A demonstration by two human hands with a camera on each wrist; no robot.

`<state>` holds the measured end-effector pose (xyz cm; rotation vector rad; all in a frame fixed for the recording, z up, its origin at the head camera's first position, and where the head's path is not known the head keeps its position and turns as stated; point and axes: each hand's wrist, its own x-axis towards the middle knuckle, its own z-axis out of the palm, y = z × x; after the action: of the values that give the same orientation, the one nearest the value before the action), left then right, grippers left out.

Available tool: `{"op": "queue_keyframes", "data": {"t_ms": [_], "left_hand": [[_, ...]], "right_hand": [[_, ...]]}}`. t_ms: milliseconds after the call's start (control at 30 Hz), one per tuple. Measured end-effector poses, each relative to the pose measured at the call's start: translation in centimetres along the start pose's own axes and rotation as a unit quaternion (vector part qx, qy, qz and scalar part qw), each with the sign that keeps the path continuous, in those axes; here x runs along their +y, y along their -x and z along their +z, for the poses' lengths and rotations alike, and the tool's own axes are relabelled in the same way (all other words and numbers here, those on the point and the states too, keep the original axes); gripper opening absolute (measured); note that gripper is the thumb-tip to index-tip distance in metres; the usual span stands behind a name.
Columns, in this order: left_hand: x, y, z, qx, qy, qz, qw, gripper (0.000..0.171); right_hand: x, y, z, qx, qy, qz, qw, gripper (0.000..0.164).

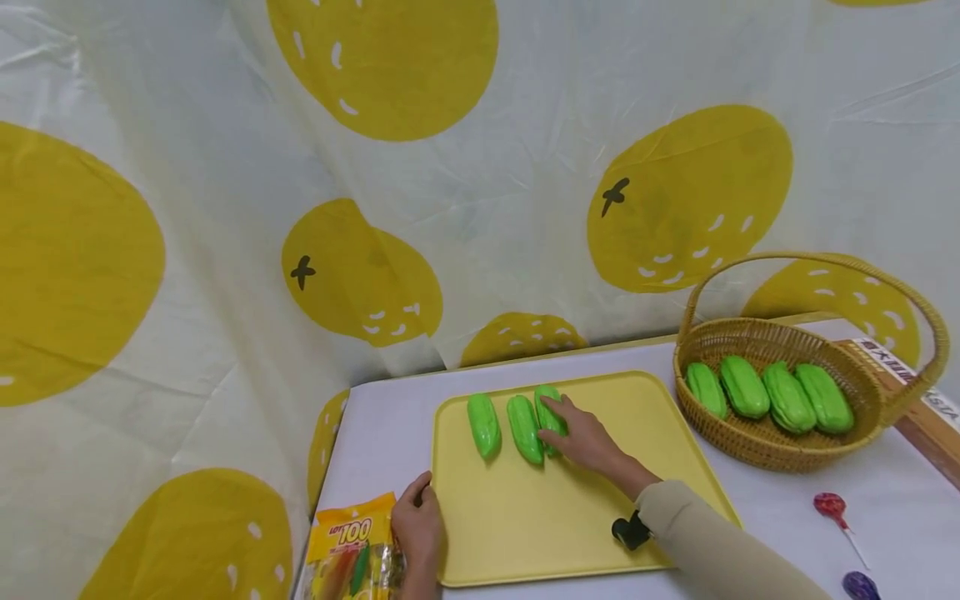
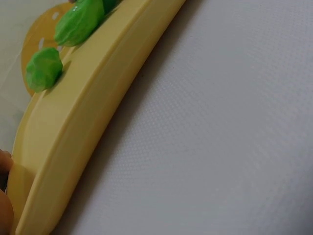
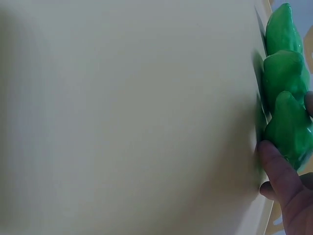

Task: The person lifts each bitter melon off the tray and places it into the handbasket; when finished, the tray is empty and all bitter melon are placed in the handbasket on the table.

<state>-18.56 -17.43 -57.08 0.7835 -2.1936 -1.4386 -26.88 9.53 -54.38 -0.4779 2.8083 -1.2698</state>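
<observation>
Three glossy green gourd-shaped vegetables lie side by side near the far edge of a yellow tray (image 1: 510, 525). My right hand (image 1: 581, 437) grips the rightmost gourd (image 1: 547, 402), thumb at its near side and fingers over its right side. Just left of it is the middle gourd (image 1: 524, 427), and a small gap separates that from the left gourd (image 1: 484, 425). In the right wrist view, my fingers touch the held gourd (image 3: 289, 129). My left hand (image 1: 420, 523) holds the tray's left rim; only its fingertips show in the left wrist view, beside the tray (image 2: 83, 132).
A wicker basket (image 1: 780, 454) with several similar green gourds stands right of the tray. Nearer me lie a red lollipop (image 1: 830, 505) and a purple one (image 1: 859, 585). A yellow candy bag (image 1: 352, 533) is beside my left hand. A patterned curtain (image 1: 525, 217) hangs behind the table.
</observation>
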Motion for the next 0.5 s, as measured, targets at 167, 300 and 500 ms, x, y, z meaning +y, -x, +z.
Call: {"op": "queue_keyframes", "data": {"t_ms": [167, 300, 500], "left_hand": [[-0.03, 0.12, 0.18, 0.004, -0.004, 0.002, 1.0, 0.026], [0.03, 0.18, 0.18, 0.001, -0.007, 0.003, 1.0, 0.027], [0.16, 0.22, -0.08, 0.0, -0.007, 0.006, 1.0, 0.027]], "right_hand": [[0.0, 0.25, 0.01, 0.01, 0.008, -0.004, 1.0, 0.064], [-0.09, 0.51, -0.15, 0.015, 0.009, -0.007, 1.0, 0.063], [-0.04, 0.97, -0.49, 0.016, 0.009, -0.009, 1.0, 0.063]]}}
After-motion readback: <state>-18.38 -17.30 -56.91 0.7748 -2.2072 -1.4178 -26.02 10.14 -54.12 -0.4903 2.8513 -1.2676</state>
